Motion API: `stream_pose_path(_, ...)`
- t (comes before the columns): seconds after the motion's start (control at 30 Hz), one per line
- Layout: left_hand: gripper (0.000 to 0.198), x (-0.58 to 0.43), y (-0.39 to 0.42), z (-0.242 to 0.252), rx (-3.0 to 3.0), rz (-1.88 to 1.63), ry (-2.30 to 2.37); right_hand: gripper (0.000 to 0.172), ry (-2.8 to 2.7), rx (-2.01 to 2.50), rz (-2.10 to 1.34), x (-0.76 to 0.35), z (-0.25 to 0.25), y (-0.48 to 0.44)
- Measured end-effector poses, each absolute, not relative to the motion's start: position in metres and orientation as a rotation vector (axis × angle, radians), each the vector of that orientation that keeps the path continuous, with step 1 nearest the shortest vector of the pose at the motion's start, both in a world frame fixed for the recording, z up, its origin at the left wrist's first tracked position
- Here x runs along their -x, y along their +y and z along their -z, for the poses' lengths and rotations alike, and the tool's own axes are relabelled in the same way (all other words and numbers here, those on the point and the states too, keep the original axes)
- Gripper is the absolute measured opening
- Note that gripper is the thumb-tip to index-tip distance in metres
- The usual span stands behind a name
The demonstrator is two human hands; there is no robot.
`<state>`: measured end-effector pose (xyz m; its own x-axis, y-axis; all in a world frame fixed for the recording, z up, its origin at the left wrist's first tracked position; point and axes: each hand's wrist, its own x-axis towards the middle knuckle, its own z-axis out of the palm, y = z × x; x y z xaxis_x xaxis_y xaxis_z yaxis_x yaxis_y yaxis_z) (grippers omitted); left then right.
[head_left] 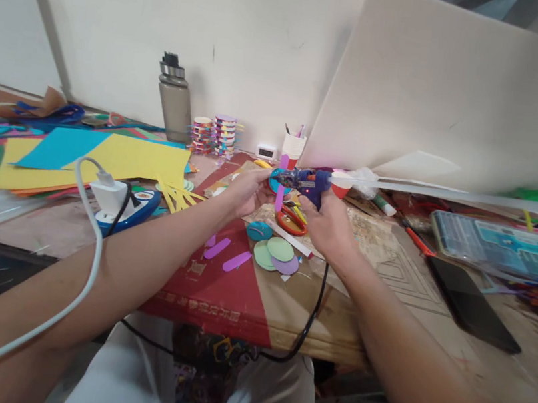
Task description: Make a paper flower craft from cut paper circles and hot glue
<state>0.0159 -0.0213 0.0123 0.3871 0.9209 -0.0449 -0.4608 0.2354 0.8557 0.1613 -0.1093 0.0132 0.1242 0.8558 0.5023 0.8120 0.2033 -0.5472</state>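
Observation:
My right hand [328,227] is wrapped round a blue hot glue gun [314,185] with a long clear glue stick [432,192] jutting out of its back to the right. The gun's nozzle points left, at a blue paper disc [275,181] that my left hand [250,192] grips by its edge. Purple paper strips [279,198] stick out above and below the disc. Beneath my hands lie red-handled scissors [291,220], green paper discs [281,249], a lilac disc [286,265] and loose purple strips [237,262]. Whether the nozzle touches the disc I cannot tell.
A grey bottle [175,103], stacked paper-disc pieces [224,135] and paper cups [293,146] stand along the wall. Coloured paper [138,158] and a plugged-in power strip [139,206] lie left. A black phone [471,302] and plastic case [500,243] lie right. The gun's black cord [315,316] hangs over the table edge.

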Motion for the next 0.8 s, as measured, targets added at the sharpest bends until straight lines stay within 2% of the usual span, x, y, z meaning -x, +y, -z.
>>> stream_pose_path(0.2,0.015,-0.011,-0.013,-0.01,-0.952,-1.101,0.619,0.032,-1.728,1.672,-0.032,-0.16,-0.013,-0.111)
stream_pose_path(0.47,0.013,-0.005,-0.008,-0.01,-1.023,-1.143,0.545,0.033,-1.798,1.683,0.032,-0.16,-0.01,-0.11)
stream_pose_path(0.8,0.018,-0.014,-0.017,-0.007,-0.977,-1.086,0.577,0.033,-1.696,1.637,-0.004,-0.16,-0.012,-0.111)
